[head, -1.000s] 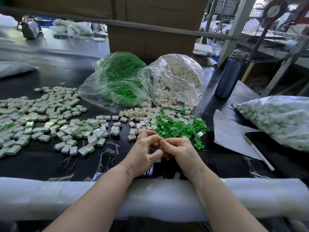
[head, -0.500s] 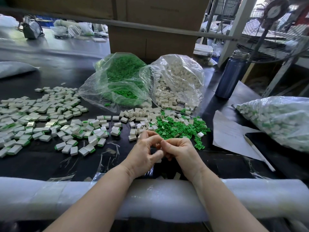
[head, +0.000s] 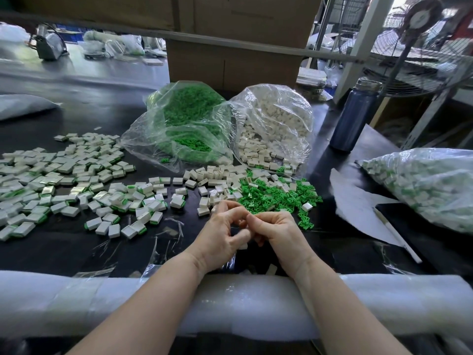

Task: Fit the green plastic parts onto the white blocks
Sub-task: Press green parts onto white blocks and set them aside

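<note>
White blocks already fitted [head: 64,185] are spread toward the table's left edge; loose green parts [head: 271,198] remain. What each grip, left hand [head: 220,237] and right hand [head: 279,231], holds cannot be told.

No legible text, labels or nos. anywhere. Cardboard boxes [head: 235,47] at the back show plain brown faces, no print. Fan hub [head: 419,17] too blurred to read any mark.

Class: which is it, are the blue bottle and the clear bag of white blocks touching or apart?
Apart. The head view shows bare dark table between the blue bottle and the bag of white blocks.
</note>
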A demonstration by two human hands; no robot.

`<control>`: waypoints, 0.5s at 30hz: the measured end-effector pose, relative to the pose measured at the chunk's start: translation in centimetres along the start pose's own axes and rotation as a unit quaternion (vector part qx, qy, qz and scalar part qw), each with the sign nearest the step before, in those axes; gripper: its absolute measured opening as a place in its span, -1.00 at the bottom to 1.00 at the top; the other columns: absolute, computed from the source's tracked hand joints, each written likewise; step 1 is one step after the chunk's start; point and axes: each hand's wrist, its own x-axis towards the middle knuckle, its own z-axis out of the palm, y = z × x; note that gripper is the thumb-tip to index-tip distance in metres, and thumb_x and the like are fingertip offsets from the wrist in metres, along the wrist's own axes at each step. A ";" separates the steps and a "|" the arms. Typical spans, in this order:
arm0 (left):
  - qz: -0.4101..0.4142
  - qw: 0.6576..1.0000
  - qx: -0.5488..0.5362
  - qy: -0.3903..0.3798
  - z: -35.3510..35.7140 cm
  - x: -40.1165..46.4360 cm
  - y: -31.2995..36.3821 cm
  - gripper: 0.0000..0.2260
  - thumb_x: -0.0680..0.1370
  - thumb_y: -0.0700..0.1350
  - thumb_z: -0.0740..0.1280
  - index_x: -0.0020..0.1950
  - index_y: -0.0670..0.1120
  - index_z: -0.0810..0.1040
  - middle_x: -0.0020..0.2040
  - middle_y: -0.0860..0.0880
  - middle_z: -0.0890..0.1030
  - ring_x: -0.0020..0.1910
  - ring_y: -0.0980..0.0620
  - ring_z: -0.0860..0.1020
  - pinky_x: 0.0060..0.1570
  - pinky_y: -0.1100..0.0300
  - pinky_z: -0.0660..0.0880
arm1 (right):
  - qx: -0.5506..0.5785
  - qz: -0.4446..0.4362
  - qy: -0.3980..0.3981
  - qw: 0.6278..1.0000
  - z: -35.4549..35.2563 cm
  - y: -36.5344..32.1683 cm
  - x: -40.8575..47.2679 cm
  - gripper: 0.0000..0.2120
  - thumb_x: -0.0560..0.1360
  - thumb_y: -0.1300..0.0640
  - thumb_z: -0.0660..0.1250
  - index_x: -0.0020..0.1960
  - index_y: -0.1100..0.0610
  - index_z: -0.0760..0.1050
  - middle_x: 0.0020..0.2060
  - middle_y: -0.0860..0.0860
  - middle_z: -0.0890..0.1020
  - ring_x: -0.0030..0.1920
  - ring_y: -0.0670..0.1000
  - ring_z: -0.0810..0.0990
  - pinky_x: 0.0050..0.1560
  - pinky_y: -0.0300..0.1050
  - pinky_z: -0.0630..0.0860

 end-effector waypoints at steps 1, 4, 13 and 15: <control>0.003 1.000 -0.006 0.004 0.0 0.0 0.0 -0.90 0.48 -0.27 0.34 -0.11 -0.08 0.53 0.10 -0.07 0.36 0.00 0.09 0.43 0.05 0.39 0.39 | 0.001 0.002 -0.002 1.000 0.0 0.1 0.0 -0.81 0.48 0.19 0.32 -0.21 0.28 0.62 -0.50 0.02 0.55 -0.48 -0.11 0.45 -0.43 -0.33 0.40; 0.008 0.999 -0.029 0.013 -0.1 -0.1 0.2 -0.88 0.50 -0.25 0.34 -0.14 -0.03 0.51 0.09 -0.09 0.37 -0.04 0.17 0.43 0.00 0.47 0.36 | 0.003 0.010 -0.016 1.000 -0.1 0.0 0.0 -0.76 0.41 0.06 0.34 -0.21 0.24 0.62 -0.45 0.07 0.55 -0.43 -0.06 0.47 -0.38 -0.28 0.43; 0.005 1.000 -0.025 -0.001 0.0 0.0 0.1 -0.87 0.47 -0.30 0.35 -0.16 -0.07 0.52 0.08 -0.07 0.36 -0.03 0.06 0.43 -0.06 0.38 0.42 | 0.001 -0.009 -0.009 1.000 -0.2 0.1 0.1 -0.82 0.47 0.22 0.32 -0.23 0.29 0.61 -0.53 0.00 0.57 -0.51 -0.14 0.46 -0.46 -0.35 0.38; 0.003 1.000 -0.025 0.001 -0.1 -0.1 0.0 -0.87 0.47 -0.30 0.35 -0.16 -0.07 0.52 0.08 -0.06 0.36 -0.03 0.08 0.44 -0.05 0.39 0.42 | -0.009 -0.015 -0.003 1.000 -0.1 0.1 0.0 -0.81 0.49 0.22 0.32 -0.24 0.27 0.62 -0.52 0.01 0.57 -0.50 -0.13 0.46 -0.44 -0.34 0.39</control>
